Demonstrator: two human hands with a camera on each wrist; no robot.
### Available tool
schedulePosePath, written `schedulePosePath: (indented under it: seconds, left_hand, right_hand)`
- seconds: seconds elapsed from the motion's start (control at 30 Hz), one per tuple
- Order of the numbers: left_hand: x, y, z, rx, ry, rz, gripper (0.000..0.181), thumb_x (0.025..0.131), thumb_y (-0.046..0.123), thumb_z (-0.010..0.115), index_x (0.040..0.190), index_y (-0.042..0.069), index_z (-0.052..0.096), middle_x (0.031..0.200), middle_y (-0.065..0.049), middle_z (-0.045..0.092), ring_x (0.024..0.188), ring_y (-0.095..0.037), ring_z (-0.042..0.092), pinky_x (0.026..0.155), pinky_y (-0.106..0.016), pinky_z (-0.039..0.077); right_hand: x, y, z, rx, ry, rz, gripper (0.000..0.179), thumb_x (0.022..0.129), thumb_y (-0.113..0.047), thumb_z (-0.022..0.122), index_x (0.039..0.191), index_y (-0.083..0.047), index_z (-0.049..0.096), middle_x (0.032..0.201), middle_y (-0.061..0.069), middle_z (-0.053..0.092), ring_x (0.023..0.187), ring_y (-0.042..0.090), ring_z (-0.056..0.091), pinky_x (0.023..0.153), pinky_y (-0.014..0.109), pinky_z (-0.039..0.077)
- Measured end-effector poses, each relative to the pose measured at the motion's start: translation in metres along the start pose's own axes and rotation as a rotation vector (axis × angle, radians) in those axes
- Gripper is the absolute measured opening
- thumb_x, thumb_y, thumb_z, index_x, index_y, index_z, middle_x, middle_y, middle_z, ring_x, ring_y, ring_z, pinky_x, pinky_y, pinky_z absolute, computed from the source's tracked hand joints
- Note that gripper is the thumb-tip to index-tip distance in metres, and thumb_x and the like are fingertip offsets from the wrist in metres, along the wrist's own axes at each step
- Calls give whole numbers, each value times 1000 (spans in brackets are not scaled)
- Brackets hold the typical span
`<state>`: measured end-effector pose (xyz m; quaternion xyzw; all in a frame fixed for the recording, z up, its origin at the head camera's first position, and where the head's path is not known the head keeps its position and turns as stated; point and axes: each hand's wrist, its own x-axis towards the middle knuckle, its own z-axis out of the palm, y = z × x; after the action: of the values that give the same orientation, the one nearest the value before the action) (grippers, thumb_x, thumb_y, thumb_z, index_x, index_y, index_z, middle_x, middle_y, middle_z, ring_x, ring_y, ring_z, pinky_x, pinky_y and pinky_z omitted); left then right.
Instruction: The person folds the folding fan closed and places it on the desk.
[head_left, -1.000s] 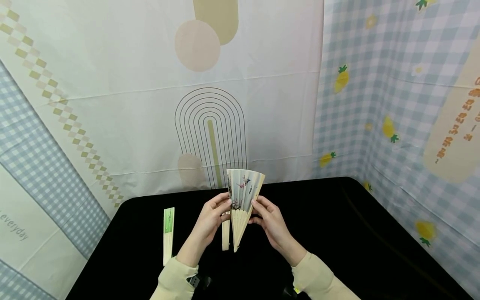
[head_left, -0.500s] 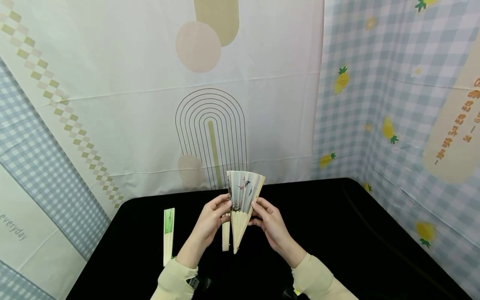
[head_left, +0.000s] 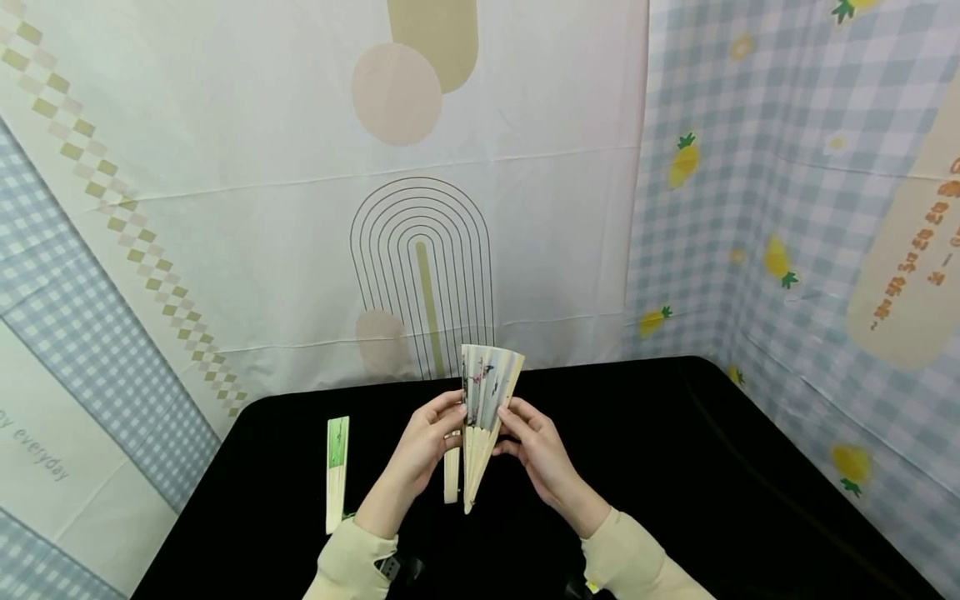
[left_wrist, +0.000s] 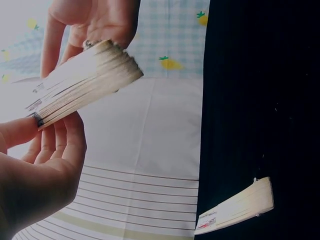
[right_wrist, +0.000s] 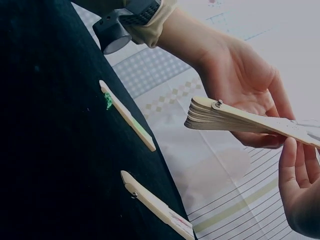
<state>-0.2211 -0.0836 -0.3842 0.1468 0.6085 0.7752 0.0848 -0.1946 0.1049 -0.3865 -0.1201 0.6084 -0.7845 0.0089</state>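
Between both hands, above the black table, a folding fan [head_left: 487,392] stands partly spread. Its pale leaf carries pink blossoms and dark birds, and its bamboo ribs meet at a pivot at the bottom. My left hand [head_left: 423,442] pinches the fan's left edge between thumb and fingers. On the other edge, my right hand [head_left: 542,450] pinches it the same way. In the left wrist view the fan's rib end [left_wrist: 100,75] points toward the camera's right. Behind the left hand, a second, folded fan [head_left: 452,477] lies on the table, partly hidden in the head view.
A folded fan with a green leaf [head_left: 337,467] lies on the left of the black table [head_left: 675,467]. Printed cloth [head_left: 562,208] hangs behind the table, and checked cloth with pineapples [head_left: 697,250] hangs to the right.
The fan's spread has narrowed slightly as both hands have come a little closer together. It has also sunk slightly in the head view. The two fans on the table have stayed put.
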Motion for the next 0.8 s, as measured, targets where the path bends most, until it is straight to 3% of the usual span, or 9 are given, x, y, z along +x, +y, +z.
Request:
schedulePosePath:
  seconds: [0.53,0.8]
  left_hand:
    - [0,-1,-1,3,-18,-2,46,102,13,59,142,-8,49,120,-8,67,100,-15,65,82,-30,56]
    - [-1,0,-2,13,-28,-10,47,102,13,60,142,-9,49,122,-10,66,101,-15,65,82,-29,57]
  right_hand:
    - [1,4,-2,-5,35,16,41,103,-27,61,132,1,60,110,11,67,87,17,64,67,27,58]
    - [0,4,-2,4,9,31,41,104,-28,59,130,4,58,105,10,66,86,20,63,67,27,57]
